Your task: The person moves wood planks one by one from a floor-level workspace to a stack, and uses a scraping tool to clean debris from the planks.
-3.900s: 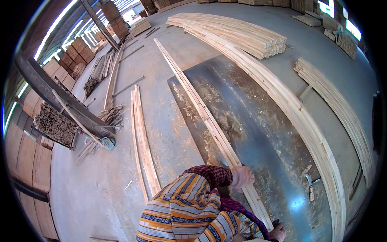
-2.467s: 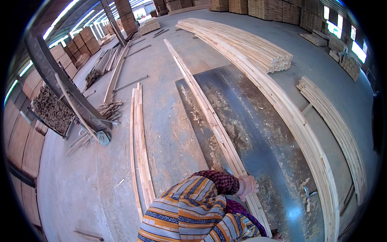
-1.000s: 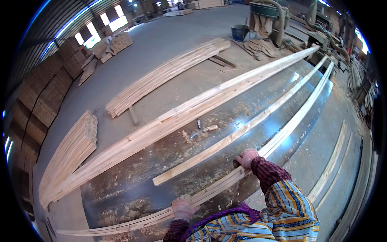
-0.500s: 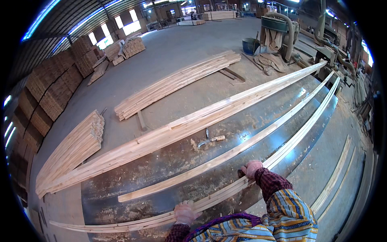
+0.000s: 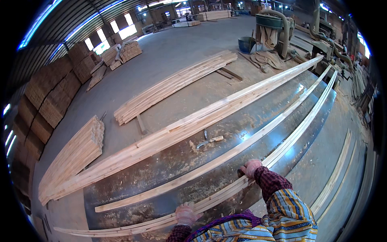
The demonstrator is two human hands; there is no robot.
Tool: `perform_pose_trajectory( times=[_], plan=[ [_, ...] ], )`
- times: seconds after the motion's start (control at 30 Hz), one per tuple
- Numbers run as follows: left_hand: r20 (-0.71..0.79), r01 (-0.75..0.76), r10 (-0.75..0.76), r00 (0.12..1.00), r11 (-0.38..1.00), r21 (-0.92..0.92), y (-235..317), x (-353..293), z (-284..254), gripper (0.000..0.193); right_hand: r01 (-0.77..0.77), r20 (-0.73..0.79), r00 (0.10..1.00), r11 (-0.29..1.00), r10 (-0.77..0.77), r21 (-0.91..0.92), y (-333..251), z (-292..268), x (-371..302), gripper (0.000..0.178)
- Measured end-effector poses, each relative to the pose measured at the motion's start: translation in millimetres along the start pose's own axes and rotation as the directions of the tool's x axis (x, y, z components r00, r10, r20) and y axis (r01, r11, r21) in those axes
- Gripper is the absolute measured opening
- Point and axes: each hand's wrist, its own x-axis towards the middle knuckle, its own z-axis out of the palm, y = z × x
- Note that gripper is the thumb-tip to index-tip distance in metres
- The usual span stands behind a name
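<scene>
A bundle of long, thin wooden strips [image 5: 225,192] runs along the near side of the dark metal table [image 5: 161,161]. My left hand [image 5: 186,213], in a pale pinkish glove, is closed over the bundle toward its left end. Farther right, my right hand [image 5: 251,167], gloved alike, wraps round the same strips; something dark shows by its fingertips, too small to make out. Beyond the bundle a single wooden strip [image 5: 193,174] lies apart from both hands, reaching toward the machine [image 5: 322,50] at the far right.
A hatchet-like tool [image 5: 210,141] lies among shavings on the table. Long boards [image 5: 177,131] line its far side. Board stacks [image 5: 177,86] rest on the floor beyond, near a dust collector [image 5: 269,30] and a blue bucket [image 5: 246,44]. More strips [image 5: 334,173] lie at right.
The single strip has slid left along the table, away from the machine. My hands keep their hold on the bundle, and the whole view has shifted slightly.
</scene>
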Motion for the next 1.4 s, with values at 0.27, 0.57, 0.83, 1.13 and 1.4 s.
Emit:
perform_pose_trajectory(
  times=[0.27, 0.57, 0.83, 1.13, 1.4],
  plan=[
    [-0.261, -0.039, 0.05, 0.964, 0.998, 0.049, -9, 8, 47, 0.085, -0.021, -0.006, 1.0, 0.999, 0.021, 0.034, 3, -3, 1, 0.053],
    [0.036, 0.093, -0.09, 0.995, 0.991, -0.093, 2, 9, 16, 0.09, 0.061, -0.084, 0.995, 0.984, -0.047, 0.167, 10, -7, -7, 0.054],
    [-0.016, 0.196, -0.197, 0.98, 0.98, -0.044, 5, 21, 34, 0.089, 0.141, -0.058, 0.989, 0.976, -0.133, 0.167, 21, -1, 1, 0.053],
    [-0.128, 0.115, -0.127, 0.984, 0.989, -0.094, -5, 27, 51, 0.084, 0.17, -0.063, 0.985, 0.964, -0.161, 0.204, 27, -2, 3, 0.052],
    [-0.29, -0.042, 0.011, 0.957, 0.994, -0.098, -10, 22, 55, 0.085, 0.165, -0.017, 0.986, 0.972, -0.164, 0.167, 26, -12, 2, 0.052]
  ],
)
